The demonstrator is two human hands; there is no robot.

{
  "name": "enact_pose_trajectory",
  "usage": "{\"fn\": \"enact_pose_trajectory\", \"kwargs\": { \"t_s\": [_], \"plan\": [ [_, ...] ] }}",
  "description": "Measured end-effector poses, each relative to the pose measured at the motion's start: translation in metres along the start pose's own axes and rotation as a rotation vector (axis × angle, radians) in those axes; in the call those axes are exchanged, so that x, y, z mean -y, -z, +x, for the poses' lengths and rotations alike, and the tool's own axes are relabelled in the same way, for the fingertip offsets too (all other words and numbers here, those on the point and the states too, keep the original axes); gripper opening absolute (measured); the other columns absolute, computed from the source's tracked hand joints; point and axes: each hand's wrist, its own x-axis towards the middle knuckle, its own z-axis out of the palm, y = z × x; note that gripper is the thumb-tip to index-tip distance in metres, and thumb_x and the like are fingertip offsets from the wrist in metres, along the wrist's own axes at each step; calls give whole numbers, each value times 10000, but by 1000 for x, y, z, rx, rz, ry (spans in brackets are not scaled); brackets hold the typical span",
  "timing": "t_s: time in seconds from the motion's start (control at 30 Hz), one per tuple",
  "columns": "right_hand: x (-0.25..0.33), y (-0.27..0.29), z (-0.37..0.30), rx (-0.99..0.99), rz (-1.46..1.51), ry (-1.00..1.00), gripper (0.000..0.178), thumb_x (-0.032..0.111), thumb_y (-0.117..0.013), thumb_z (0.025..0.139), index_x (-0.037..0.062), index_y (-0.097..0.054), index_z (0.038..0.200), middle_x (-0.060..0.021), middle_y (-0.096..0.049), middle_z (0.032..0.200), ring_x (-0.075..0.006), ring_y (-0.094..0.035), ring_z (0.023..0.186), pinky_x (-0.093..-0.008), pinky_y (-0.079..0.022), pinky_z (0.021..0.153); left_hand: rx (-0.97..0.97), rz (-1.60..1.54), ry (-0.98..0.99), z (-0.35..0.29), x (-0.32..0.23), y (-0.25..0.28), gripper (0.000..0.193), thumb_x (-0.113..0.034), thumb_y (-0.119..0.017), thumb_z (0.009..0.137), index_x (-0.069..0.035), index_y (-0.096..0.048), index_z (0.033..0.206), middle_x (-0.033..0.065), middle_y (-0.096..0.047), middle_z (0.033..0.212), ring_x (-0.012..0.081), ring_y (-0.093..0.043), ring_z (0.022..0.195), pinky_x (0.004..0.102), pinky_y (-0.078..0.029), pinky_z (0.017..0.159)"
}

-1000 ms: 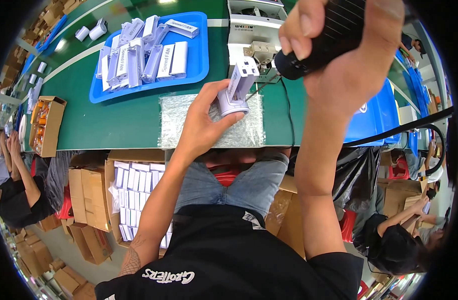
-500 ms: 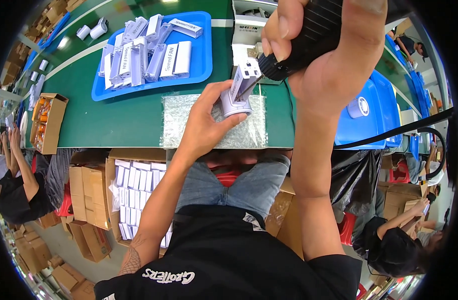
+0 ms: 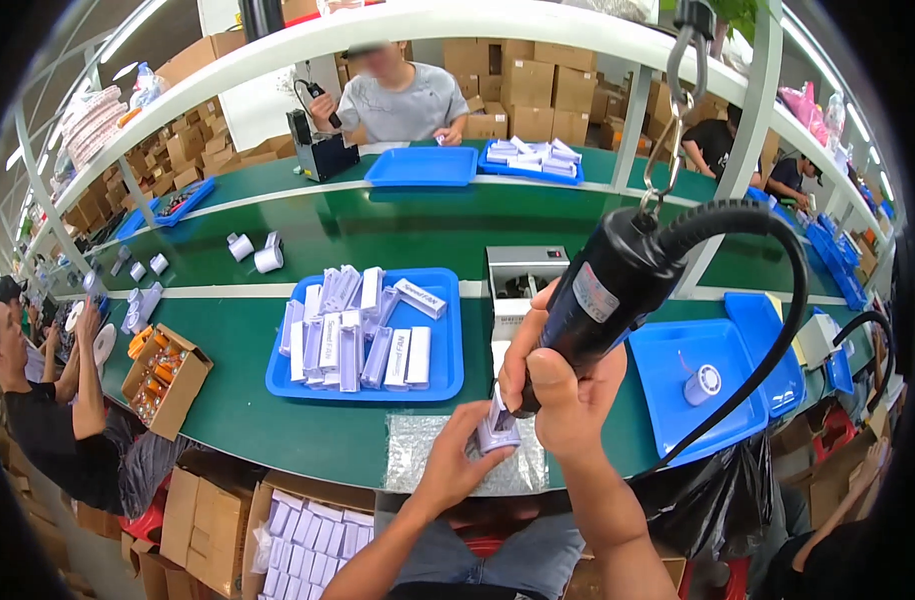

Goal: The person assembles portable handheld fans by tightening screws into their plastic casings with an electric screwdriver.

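Observation:
A black electric screwdriver (image 3: 603, 290) hangs by a metal hook and cord, and my right hand (image 3: 570, 400) is wrapped round its lower body. Below it, the fingers of my left hand (image 3: 453, 465) grip a small white fan housing (image 3: 498, 436) by its round end. The screwdriver's nose is right at the housing, but the bit is hidden behind my right hand. Under the housing lies a sheet of bubble wrap (image 3: 415, 440). To the left, a blue tray (image 3: 456, 340) is piled with several long white plastic casings (image 3: 343, 335).
At the right a blue tray (image 3: 668, 420) carries a white round fan part (image 3: 703, 385). Behind my hands stands a grey power box (image 3: 528, 262). A carton of orange parts (image 3: 163, 375) sits far left. Across the bench a person (image 3: 403, 105) works. The screwdriver's thick cable (image 3: 793, 330) loops down right.
The view has tilted up, bringing in the overhead rail, the far bench and a person. Both hands keep their holds, and the screwdriver appears lower in the picture, with its hook visible.

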Motion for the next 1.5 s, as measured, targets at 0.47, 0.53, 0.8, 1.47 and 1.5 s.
{"fn": "enact_pose_trajectory", "kwargs": {
  "t_s": [0.47, 0.53, 0.8, 1.47, 1.5],
  "plan": [
    [24, 71, 19, -52, 120, 126, 671, 581, -501, 1098, 14, -345, 1423, -30, -472, 611, -130, -478, 386, -286, -446, 369, -7, -19, 31, 14, 0, 4, 638, -154, -870, 860, -15, -594, 1419, 173, -610, 1373, 351, -639, 1248, 400, -517, 1060],
    [21, 72, 18, -76, 118, 121, 678, 576, -495, 1102, 6, -349, 1439, -28, -470, 613, -126, -478, 389, -283, -447, 372, -10, 5, -13, 15, 3, 3, 641, -152, -870, 859, -15, -593, 1421, 172, -606, 1380, 350, -638, 1250, 399, -518, 1061],
    [14, 76, 21, -88, 53, 104, 629, 537, -469, 1121, 22, -382, 1471, -24, -459, 621, -113, -457, 399, -267, -429, 386, -16, -12, -23, 15, -1, 2, 639, -126, -876, 848, -16, -596, 1412, 169, -607, 1374, 351, -637, 1245, 393, -517, 1052],
    [-2, 64, 73, -103, -75, 218, 402, 394, -525, 1127, 33, -519, 1303, -61, -531, 682, -139, -474, 469, -316, -445, 479, -27, -93, 18, 18, 15, -5, 635, -45, -867, 800, 20, -595, 1369, 171, -631, 1279, 307, -642, 1173, 373, -494, 1045],
    [3, 55, 74, -158, -80, 195, 363, 360, -560, 1122, 21, -538, 1251, -60, -556, 666, -127, -497, 453, -282, -442, 443, -32, -131, 39, 17, 17, -6, 626, -41, -864, 800, 24, -598, 1363, 166, -634, 1265, 298, -642, 1162, 364, -488, 1039]
  ]
}}
